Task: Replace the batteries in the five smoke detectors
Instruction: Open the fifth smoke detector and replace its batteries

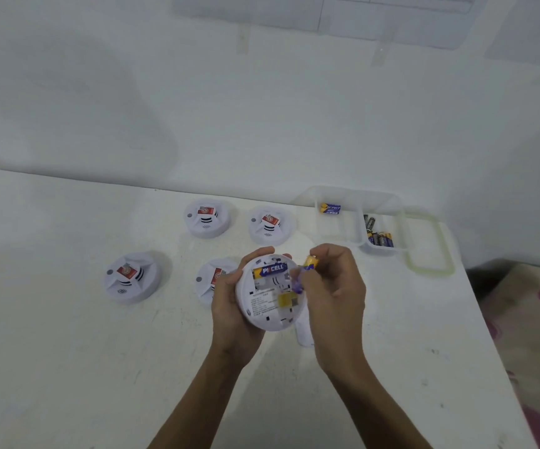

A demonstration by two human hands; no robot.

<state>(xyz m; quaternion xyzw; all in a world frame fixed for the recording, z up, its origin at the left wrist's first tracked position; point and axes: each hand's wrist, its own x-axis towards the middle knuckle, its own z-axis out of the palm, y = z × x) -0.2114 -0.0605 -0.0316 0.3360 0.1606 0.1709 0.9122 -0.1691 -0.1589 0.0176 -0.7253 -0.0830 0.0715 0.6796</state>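
My left hand [229,303] holds a white round smoke detector [267,314] upside down, its back open. One blue and yellow battery [268,271] lies seated in its compartment. My right hand [333,286] pinches a second blue and yellow battery [304,270] at the detector's right edge, tilted over the empty slot. Several other detectors rest face up on the white table: one at the left [131,277], two at the back [207,218] [270,225], and one partly hidden behind my left hand [212,277].
A clear plastic tray [401,222] at the back right holds one blue battery [330,209] in its left section and several batteries [379,234] in its right section. Its clear lid [447,251] lies beside it. A white cover piece [304,333] lies under my right wrist. The table's right edge [489,319] runs diagonally.
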